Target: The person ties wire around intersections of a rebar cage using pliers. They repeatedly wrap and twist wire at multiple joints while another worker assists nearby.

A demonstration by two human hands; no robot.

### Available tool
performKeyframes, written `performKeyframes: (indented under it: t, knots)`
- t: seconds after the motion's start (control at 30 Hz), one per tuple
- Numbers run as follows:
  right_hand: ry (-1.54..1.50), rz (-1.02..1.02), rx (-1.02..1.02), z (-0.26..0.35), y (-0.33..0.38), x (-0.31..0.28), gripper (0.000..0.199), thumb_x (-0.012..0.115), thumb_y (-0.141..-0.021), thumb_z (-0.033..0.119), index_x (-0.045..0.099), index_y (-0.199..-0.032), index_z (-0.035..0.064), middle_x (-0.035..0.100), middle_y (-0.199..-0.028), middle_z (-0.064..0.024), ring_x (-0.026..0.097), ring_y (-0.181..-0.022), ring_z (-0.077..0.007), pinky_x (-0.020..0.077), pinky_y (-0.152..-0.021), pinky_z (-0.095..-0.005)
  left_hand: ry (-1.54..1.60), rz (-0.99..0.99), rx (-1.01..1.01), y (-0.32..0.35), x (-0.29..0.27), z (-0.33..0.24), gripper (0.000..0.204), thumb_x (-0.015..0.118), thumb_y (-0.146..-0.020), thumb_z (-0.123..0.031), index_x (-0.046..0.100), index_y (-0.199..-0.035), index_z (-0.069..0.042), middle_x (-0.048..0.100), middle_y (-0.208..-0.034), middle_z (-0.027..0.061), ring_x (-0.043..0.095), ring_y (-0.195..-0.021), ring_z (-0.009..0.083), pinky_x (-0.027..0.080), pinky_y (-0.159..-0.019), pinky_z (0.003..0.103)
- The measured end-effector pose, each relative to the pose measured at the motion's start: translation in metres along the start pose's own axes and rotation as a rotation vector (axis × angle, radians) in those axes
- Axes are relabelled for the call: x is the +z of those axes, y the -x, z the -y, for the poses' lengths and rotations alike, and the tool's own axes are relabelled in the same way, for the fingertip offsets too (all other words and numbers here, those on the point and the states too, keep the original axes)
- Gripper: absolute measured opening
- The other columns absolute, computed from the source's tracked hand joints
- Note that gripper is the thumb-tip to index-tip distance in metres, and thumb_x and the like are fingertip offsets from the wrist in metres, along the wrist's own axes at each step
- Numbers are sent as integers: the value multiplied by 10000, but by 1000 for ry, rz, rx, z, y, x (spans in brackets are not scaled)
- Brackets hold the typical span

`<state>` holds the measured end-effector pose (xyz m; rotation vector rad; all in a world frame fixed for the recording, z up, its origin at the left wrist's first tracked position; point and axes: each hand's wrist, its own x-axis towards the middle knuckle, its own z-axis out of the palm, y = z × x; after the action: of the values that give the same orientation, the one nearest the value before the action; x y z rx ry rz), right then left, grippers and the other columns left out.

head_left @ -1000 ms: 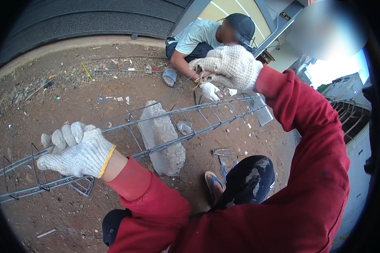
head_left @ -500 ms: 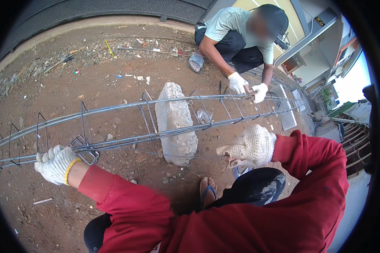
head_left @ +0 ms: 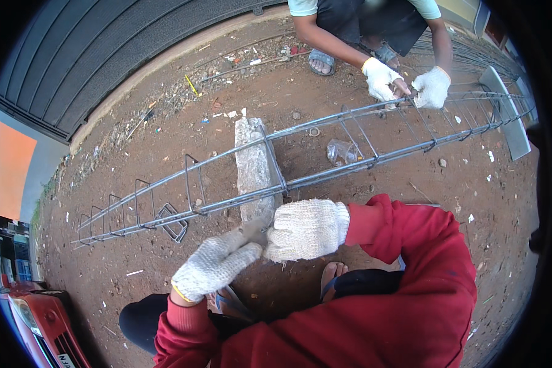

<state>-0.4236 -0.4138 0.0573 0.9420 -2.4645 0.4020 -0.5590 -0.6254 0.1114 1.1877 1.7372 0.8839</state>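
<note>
Both gloved, meeting low in the centre of the frame: left hand (head_left: 216, 262) half curled, fingertips pressed to the right hand (head_left: 306, 229), which looks closed in a loose fist; whether anything small sits between them, cannot tell. Neither gripping the cage (head_left: 300, 161). Lying just above the hands, almost touching the right knuckles, long axis running from lower left to upper right across the frame, resting across a stone block (head_left: 254, 168) at mid-length. Right hand nearer, directly under the lower bars; left a little lower and further left. Loose stirrup (head_left: 173, 222) leaning by the cage, left of the hands. Clear cup (head_left: 340, 150) on the dirt inside the bars. Upper right: co-worker's hands (head_left: 405, 84), gloved, busy at a bar. Sandalled foot (head_left: 330, 279) below the right hand. Red car (head_left: 40, 325) at lower left.
</note>
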Motion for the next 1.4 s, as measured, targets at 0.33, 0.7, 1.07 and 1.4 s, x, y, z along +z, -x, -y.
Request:
performKeyframes:
  t: [0.33,0.7,1.07,1.4]
  knots:
    - [173,-88,362,24,42,17,348,622,-769,231,676,-1106,165,621,-1038,-92,601,-779,-243,473,-652,-389,1064,-173,-157,-19,134,62,111,487,-1009,-161,534,-1058,-74,595,-821,42,409,-539,65,319,-469,200]
    - [430,92,640,25,43,-20,413,722,-719,216,677,-1126,158,612,-1097,-91,615,-925,-288,500,-786,-424,810,-234,-143,-39,153,94,343,456,-1004,-74,493,-1337,-3,641,-955,61,553,-651,72,496,-593,216]
    - [537,-103,608,-31,26,-24,309,694,-789,198,680,-1090,132,642,-1047,-103,617,-935,-307,520,-791,-411,808,-426,-130,-82,139,65,273,472,-996,-58,563,-1247,0,647,-953,77,631,-699,103,591,-654,269]
    - [-18,-159,863,-59,-4,-18,273,684,-845,306,711,-975,67,657,-867,-146,636,-819,-305,500,-733,-401,319,-645,162,-104,110,75,252,508,-978,-46,602,-1198,32,687,-915,82,668,-673,120,572,-622,253]
